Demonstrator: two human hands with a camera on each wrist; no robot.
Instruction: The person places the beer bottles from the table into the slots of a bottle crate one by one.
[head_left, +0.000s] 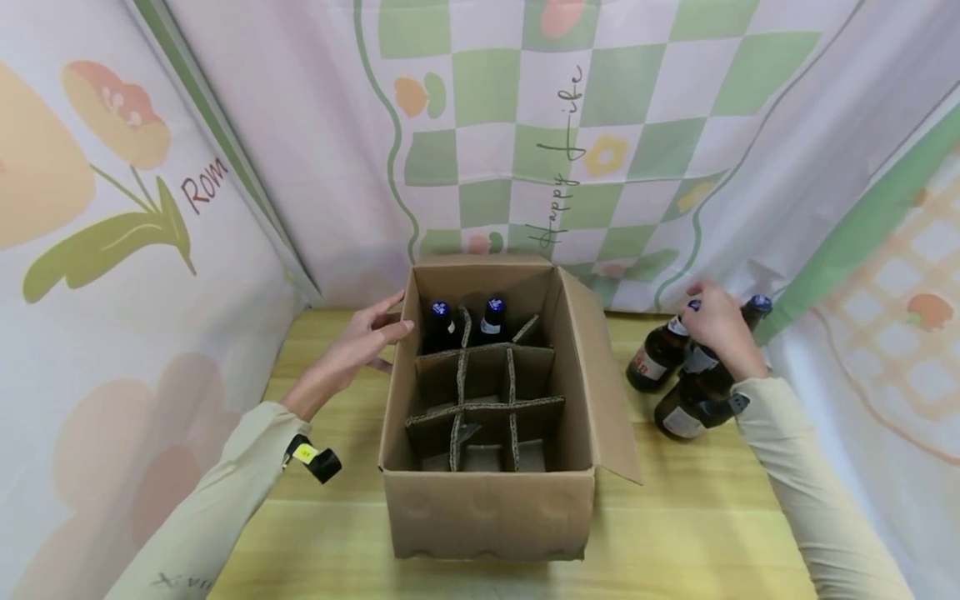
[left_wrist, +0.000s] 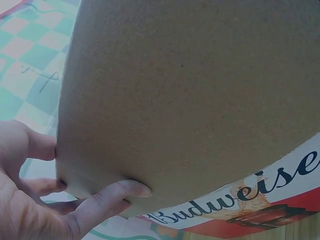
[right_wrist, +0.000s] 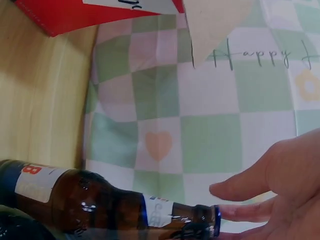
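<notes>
A cardboard box (head_left: 487, 512) with dividers stands in the middle of the table. Two dark bottles (head_left: 492, 317) with blue caps sit in its far-row compartments. My left hand (head_left: 365, 335) grips the box at its far left side, fingers bent at the edge of the brown flap (left_wrist: 190, 90). To the right of the box, a brown beer bottle (head_left: 652, 354) stands upright with a white and red label. Over its cap (right_wrist: 217, 220) is my right hand (head_left: 716, 321), fingers at the top and thumb (right_wrist: 240, 187) apart from it. More dark bottles (head_left: 684, 412) stand close by, partly hidden by the hand.
The box's right flap (head_left: 600, 375) is folded outward toward the bottles. "Budweiser" lettering (left_wrist: 240, 195) shows on the box's outer side. A patterned curtain (head_left: 487, 100) hangs behind the wooden table (head_left: 322, 533). Cloth walls stand on both sides.
</notes>
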